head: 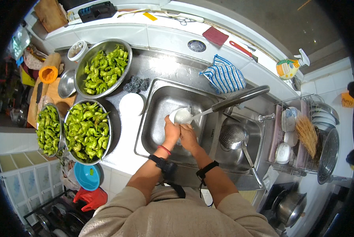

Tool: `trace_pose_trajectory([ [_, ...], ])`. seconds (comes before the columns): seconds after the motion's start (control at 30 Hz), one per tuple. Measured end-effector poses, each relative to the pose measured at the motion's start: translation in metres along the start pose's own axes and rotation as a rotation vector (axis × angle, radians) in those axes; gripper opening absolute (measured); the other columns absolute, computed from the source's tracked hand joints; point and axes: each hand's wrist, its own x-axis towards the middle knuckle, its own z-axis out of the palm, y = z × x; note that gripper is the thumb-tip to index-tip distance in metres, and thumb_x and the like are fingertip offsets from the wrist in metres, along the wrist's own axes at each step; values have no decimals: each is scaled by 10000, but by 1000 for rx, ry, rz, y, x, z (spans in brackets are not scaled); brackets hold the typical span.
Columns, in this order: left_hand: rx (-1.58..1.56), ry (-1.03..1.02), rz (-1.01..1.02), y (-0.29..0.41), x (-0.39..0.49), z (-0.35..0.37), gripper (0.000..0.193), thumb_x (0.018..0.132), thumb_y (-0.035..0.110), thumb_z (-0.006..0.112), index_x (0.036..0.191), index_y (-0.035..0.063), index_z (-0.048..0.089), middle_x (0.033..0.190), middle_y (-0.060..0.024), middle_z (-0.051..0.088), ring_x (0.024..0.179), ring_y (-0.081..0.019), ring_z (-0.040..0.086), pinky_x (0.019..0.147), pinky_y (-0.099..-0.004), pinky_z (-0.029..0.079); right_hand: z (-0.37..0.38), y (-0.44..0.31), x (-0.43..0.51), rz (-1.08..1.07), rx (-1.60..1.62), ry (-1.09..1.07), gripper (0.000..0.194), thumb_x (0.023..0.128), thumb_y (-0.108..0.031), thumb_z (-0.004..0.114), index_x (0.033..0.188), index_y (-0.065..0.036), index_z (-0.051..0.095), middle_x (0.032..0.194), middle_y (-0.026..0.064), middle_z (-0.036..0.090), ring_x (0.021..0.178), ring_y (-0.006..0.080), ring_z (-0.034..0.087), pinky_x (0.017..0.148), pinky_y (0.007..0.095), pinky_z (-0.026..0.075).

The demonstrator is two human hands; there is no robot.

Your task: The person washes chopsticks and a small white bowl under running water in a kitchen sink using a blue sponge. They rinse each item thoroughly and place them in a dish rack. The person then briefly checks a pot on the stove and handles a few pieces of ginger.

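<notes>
My left hand (171,130) holds the rim of a small white bowl (182,115) over the left basin of a steel sink (159,97). Right beside it, my right hand (189,137) is at the bowl's lower edge, its fingers partly hidden. Water runs from the faucet (239,97) into the tilted bowl. A perforated steel skimmer (233,136) lies across the right basin. Left of the sink are a round white lid or dish (131,105) and a dark steel scouring pad (136,84).
Steel bowls of green peppers (88,130) stand at the left, near a cut pumpkin (48,74) on a wooden board. Behind the sink lies a striped blue cloth (224,75). A dish rack (301,133) stands at the right, and a spray bottle (289,67) is on the ledge.
</notes>
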Motion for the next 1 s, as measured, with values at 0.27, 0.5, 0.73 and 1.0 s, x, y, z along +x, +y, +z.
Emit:
trace_pose_trajectory([
  [0.27, -10, -544, -380, 7, 34, -21, 418, 840, 11, 424, 1238, -117, 408, 1158, -277, 538, 893, -350, 651, 527, -358, 608, -39, 39, 5, -405, -446, -120, 134, 747, -92, 597, 851, -118, 677, 918, -7, 625, 1035, 225, 539, 841, 415, 402],
  [0.5, -178, -76, -80, -11, 7, 8, 481, 826, -6, 429, 1293, -70, 334, 1099, -246, 571, 854, -298, 646, 542, -357, 603, -1, 11, 0, -30, -57, -39, 111, 786, -85, 585, 875, -41, 634, 902, 55, 609, 1009, 338, 521, 833, 449, 433],
  [0.73, -17, -566, -421, 15, 36, -15, 427, 819, -19, 435, 1221, -156, 393, 1164, -283, 531, 921, -390, 639, 525, -409, 615, -38, 31, 0, -356, -575, -79, 163, 755, -88, 594, 899, -131, 657, 913, 8, 611, 1023, 239, 533, 834, 418, 385],
  [1.0, 102, -170, -111, 9, 14, 1, 483, 843, 46, 474, 1280, -121, 356, 1078, -301, 597, 941, -359, 646, 691, -385, 548, -1, 3, -2, 65, -142, -75, 191, 774, -76, 591, 949, -123, 650, 998, 26, 623, 1062, 274, 520, 872, 447, 381],
])
